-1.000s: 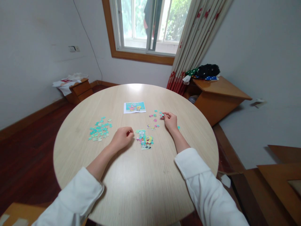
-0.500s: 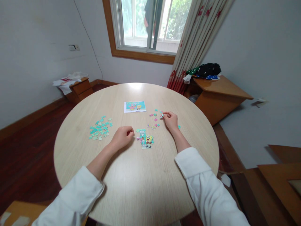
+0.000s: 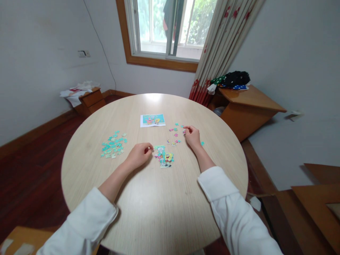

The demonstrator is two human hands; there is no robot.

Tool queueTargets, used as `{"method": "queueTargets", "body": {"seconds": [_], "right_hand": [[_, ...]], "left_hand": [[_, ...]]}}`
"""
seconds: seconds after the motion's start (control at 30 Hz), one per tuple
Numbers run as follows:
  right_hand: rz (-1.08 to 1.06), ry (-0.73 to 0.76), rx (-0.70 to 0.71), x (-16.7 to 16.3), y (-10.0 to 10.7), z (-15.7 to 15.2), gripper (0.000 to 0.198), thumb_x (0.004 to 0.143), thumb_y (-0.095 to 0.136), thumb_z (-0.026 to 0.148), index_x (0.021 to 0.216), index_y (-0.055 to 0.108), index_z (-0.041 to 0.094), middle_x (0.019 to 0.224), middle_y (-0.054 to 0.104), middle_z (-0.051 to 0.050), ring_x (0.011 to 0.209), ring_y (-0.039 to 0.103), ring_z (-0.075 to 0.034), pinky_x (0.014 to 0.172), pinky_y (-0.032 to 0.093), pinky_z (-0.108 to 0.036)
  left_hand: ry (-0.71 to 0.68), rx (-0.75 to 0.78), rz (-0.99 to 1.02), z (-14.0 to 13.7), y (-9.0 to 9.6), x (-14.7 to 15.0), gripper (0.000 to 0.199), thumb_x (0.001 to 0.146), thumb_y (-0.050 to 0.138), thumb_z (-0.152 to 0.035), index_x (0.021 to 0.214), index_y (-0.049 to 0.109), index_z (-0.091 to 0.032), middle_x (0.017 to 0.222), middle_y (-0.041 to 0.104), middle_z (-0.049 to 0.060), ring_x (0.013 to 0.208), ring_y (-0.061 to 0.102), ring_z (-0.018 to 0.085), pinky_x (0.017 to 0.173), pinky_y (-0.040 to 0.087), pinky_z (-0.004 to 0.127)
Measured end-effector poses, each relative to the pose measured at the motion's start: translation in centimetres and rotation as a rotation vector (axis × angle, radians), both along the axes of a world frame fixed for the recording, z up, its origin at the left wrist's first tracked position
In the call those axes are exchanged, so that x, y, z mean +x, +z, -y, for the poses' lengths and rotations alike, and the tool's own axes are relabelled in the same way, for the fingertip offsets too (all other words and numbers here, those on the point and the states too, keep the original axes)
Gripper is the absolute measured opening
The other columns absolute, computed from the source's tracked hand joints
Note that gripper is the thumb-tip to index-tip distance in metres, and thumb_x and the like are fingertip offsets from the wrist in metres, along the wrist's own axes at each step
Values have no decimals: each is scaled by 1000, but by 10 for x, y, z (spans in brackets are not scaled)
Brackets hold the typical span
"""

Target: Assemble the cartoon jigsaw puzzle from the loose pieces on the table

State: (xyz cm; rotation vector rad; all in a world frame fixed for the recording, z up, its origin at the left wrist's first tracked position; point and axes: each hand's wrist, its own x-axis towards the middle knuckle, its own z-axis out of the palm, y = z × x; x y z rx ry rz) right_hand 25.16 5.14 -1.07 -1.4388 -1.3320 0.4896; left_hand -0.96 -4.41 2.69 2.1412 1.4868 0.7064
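Note:
A partly joined jigsaw puzzle (image 3: pixel 166 161) with cartoon figures, one of them yellow, lies near the middle of the round table. Just left of it my left hand (image 3: pixel 140 155) rests with fingers curled in; I see nothing in them. My right hand (image 3: pixel 193 136) is farther up and to the right, its thumb and fingers closed on a small pinkish puzzle piece (image 3: pixel 184 132), mostly covered by the fingertips. Several loose pink and teal pieces (image 3: pixel 175 135) are scattered left of that hand. A teal piece (image 3: pixel 202 143) peeks out beyond its wrist.
A pile of teal and green puzzle pieces (image 3: pixel 114 145) spreads over the left of the table (image 3: pixel 156 212). The picture card (image 3: pixel 152 120) lies behind the puzzle. Beyond the table's right edge stands a wooden cabinet (image 3: pixel 239 113) with cloths on top.
My right hand has turned slightly, and the piece at its fingertips shows pink now instead of whitish-blue. My left hand has shifted a little right, closer to the joined puzzle.

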Motion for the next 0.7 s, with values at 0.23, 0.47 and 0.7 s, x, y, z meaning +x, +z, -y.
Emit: {"method": "queueTargets", "body": {"seconds": [0.23, 0.47, 0.7], "right_hand": [[-29, 47, 30, 3, -5, -4, 32, 74, 49, 33, 87, 68, 11, 70, 66, -6, 61, 57, -14, 61, 45, -27], [-134, 70, -5, 3, -7, -6, 34, 72, 51, 36, 88, 67, 11, 67, 65, -5, 55, 58, -13, 54, 45, -26], [-178, 73, -17, 2, -7, -7, 31, 67, 57, 34, 85, 66, 11, 70, 68, -7, 59, 62, -15, 55, 50, -28]], "left_hand": [[-26, -26, 9, -2, -5, -1, 21, 78, 48, -19, 84, 68, -14, 62, 61, 1, 57, 51, 13, 60, 37, 24], [-26, -36, -8, -2, -5, -1, 19, 78, 50, -24, 79, 67, -15, 63, 61, 2, 58, 52, 13, 58, 36, 25], [-29, -55, -25, -1, -2, -1, 18, 77, 54, -28, 72, 64, -15, 61, 58, 1, 58, 49, 13, 56, 33, 24]]}}
